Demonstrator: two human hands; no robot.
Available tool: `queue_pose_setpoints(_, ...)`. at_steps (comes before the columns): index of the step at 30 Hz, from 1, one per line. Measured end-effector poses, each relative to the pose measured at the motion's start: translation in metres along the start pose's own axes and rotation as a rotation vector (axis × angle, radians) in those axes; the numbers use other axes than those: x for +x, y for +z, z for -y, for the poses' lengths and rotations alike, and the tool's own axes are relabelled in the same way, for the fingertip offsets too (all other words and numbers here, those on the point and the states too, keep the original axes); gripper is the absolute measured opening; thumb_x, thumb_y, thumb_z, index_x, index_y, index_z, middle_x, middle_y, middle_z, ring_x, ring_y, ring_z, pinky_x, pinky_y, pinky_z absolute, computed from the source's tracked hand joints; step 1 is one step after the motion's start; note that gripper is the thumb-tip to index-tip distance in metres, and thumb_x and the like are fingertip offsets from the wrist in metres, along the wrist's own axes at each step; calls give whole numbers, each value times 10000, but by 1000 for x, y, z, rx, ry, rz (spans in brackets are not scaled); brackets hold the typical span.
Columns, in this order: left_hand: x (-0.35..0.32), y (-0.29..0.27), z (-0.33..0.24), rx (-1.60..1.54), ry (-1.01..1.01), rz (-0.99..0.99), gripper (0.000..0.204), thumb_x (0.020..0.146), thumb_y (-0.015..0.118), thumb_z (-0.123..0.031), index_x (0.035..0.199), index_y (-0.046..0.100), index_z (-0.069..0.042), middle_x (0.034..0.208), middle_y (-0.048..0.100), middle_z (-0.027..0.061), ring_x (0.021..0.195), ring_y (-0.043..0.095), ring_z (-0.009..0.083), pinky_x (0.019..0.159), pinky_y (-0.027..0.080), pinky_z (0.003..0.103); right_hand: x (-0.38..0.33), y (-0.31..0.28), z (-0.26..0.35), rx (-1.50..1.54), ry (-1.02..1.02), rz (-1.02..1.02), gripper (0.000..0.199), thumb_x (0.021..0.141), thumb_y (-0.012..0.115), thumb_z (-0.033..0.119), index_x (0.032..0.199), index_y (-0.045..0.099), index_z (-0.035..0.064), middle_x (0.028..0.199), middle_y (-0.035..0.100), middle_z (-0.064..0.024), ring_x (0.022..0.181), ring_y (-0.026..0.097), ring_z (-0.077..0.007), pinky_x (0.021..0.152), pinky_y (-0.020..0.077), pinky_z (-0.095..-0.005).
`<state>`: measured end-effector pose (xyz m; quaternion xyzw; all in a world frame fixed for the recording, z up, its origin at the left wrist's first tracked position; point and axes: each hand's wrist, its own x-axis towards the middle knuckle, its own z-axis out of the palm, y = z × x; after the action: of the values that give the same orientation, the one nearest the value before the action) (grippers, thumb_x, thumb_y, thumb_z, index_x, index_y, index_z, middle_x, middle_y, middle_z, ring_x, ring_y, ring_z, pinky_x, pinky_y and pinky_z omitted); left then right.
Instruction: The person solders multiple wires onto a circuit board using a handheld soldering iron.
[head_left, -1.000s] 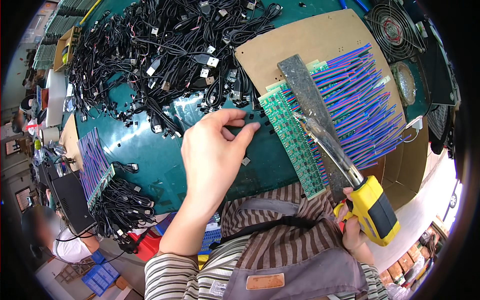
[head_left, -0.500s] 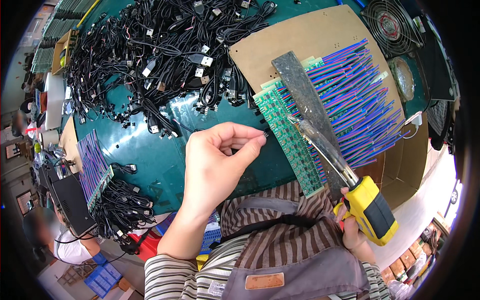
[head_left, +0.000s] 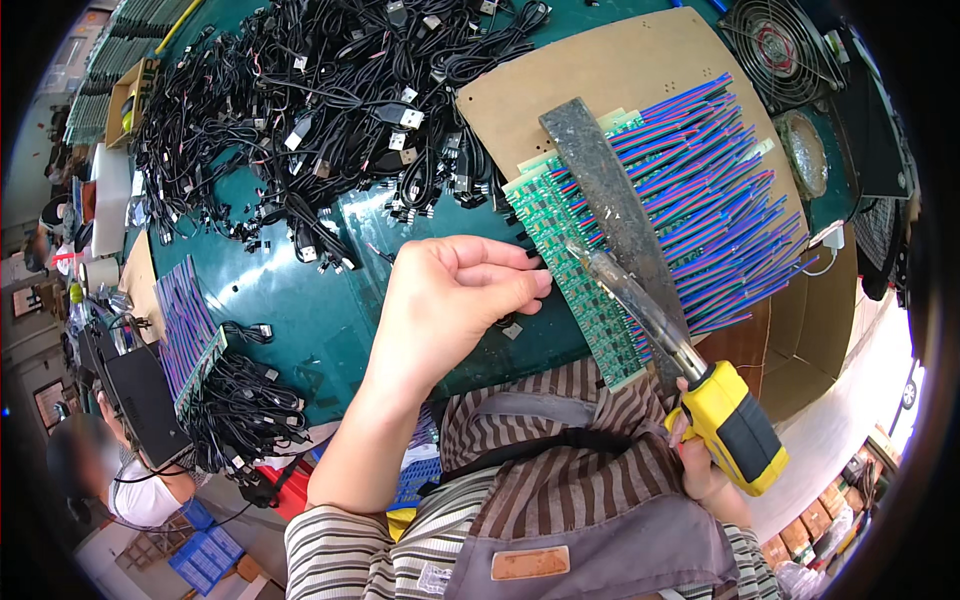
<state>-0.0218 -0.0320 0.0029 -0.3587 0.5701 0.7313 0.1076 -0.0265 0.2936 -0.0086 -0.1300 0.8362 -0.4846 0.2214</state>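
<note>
Left hand (head_left: 440, 300) has curled up now: a second ago its fingers lay spread flat on the table (head_left: 290, 310), and now the fingertips are pinched together right at the near-left edge of the green boards (head_left: 570, 270). What they pinch I can't quite tell, something small and dark, maybe a wire end, pressed against the board edge. So I read it as the feeding side being ready, with the piece brought up to the joint.

Right hand (head_left: 705, 470) is wrapped tight round the yellow handle of the iron (head_left: 735, 425), same grip as before. Its tip lies across the boards, just right of my left fingertips, and it has barely moved.

Boards sit in a row on the cardboard (head_left: 600, 75), with the grey bar (head_left: 610, 200) lying on them and the blue and red wires (head_left: 720, 190) fanning out to the right of it. Left of the boards, a small loose part (head_left: 511, 330) rests on the table. Beyond the boards, the black cable heap (head_left: 300, 90).
</note>
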Motion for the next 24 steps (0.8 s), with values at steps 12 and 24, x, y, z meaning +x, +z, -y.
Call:
queue_pose_setpoints(12,10,-2,-10,133,-6,65,173,815,744,-66,872,677,83,807,716,155,687,690,155,662,566,253,-6,2,8,-38,26,15,301,660,705,159,902,667,-15,883,680,-140,805,682,-329,750,556,-380)
queue_pose_setpoints(24,16,-5,-15,117,-57,107,129,803,733,-37,835,675,73,785,715,169,677,700,173,648,573,260,0,2,7,-114,-126,45,270,610,704,83,868,671,9,842,669,-117,745,670,-292,679,547,-349)
